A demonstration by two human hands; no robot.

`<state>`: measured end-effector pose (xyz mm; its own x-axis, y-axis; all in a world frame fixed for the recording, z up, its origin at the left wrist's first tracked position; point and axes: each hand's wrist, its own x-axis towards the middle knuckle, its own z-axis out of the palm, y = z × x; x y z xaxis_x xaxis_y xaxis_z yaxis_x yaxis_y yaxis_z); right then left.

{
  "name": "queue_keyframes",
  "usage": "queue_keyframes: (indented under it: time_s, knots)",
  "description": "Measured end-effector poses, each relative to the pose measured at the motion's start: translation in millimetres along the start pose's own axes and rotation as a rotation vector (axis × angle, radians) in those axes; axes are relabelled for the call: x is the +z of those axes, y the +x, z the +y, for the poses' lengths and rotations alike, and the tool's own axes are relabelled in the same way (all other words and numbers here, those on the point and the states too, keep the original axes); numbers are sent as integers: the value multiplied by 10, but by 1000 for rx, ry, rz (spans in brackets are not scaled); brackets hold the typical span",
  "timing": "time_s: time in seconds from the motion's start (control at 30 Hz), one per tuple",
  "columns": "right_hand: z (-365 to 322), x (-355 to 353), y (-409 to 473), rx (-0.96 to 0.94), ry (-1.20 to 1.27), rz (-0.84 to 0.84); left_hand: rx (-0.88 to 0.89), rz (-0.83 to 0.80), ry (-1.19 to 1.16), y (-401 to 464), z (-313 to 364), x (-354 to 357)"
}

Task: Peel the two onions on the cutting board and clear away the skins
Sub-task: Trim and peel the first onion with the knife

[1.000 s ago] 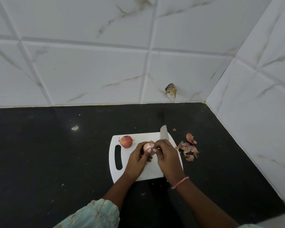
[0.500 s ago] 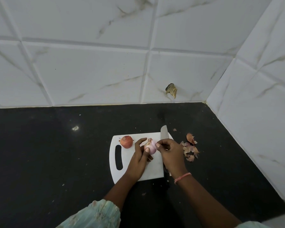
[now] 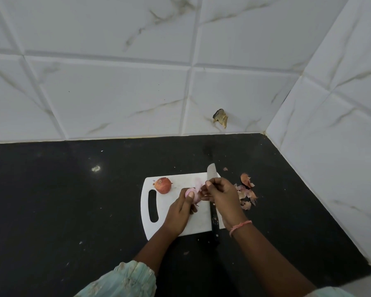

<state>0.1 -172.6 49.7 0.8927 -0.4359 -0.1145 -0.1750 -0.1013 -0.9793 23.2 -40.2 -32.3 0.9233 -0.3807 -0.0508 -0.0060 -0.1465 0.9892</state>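
Clearly the unpeeled onion waits at the cutting board's far left corner. Mid-board, the left hand grips the pale onion steady while the right hand pinches a skin flap. At the board's right edge lies the knife; beyond it, discarded skins pile.

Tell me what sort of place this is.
Most likely a home kitchen corner: a black stone countertop meets white marble-look wall tiles, and a white cutting board with a knife and an unpeeled onion sits on it.
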Motion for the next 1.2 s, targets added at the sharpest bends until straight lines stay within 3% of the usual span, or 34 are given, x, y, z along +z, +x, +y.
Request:
queue_keyframes:
  time_s: [0.2, 0.37, 0.7, 0.97, 1.2]
  knots:
    - [81, 5, -92, -145, -314, -73, 38, -28, 44, -10, 22, 0]
    - [91, -21, -74, -303, -388, -83, 62, -22, 27, -18, 31, 2]
    - [157, 11, -71, -395, -501, -58, 37, -3, -48, -7, 110, -20]
    - [153, -19, 30, -74, -206, 38, 15, 56, -110, 16, 43, -22]
    - [148, -290, 152, -28, -85, 224, -25, 68, -161, 19, 88, -24]
